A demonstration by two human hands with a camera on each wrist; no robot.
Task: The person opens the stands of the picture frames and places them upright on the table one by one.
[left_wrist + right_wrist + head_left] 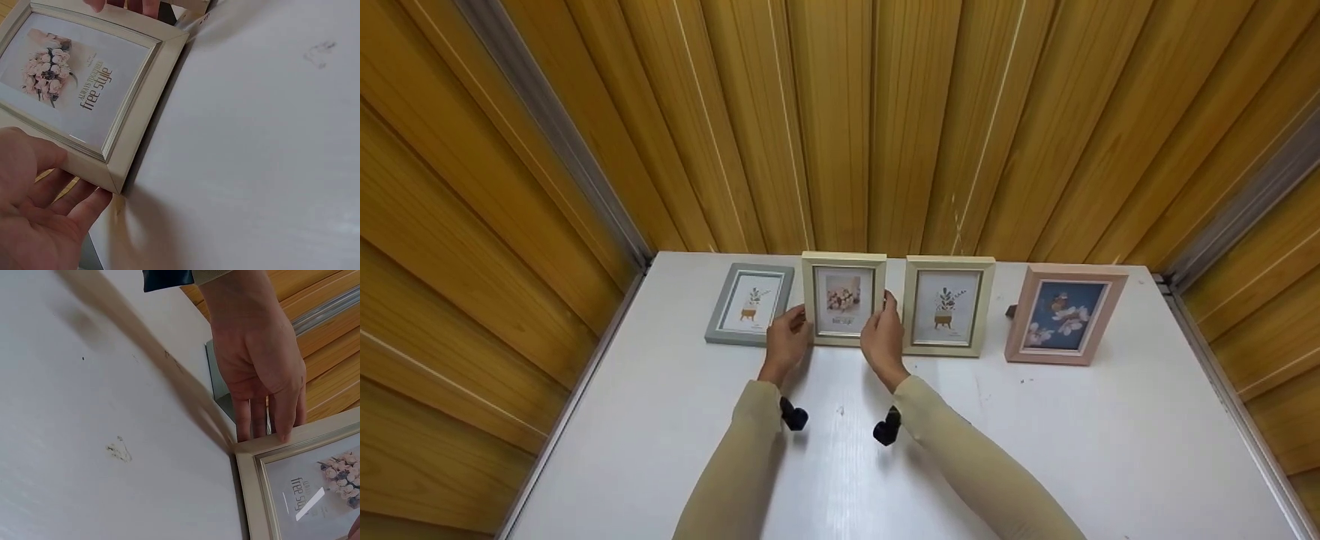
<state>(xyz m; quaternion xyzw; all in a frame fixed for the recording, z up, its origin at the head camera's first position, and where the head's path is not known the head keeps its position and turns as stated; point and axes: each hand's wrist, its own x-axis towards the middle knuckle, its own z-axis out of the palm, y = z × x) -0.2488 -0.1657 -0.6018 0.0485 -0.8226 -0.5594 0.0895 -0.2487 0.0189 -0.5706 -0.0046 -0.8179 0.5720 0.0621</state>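
Head view: our left hand [787,337] and right hand [883,339] grip opposite sides of the cream rose-bouquet photo frame [844,298], fingers curled round its edges. We have it near the white bench's [1117,450] back, between a grey frame [748,304] and a cream potted-plant frame [947,307]; a pink frame [1063,316] stands farther right.

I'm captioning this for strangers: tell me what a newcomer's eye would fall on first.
Probably the cream rectangular frame with a bouquet print, held between the bare left hand and bare right hand near the far edge of the white table. Next, likely the pink rectangular frame with a blue floral print, at the row's right end.
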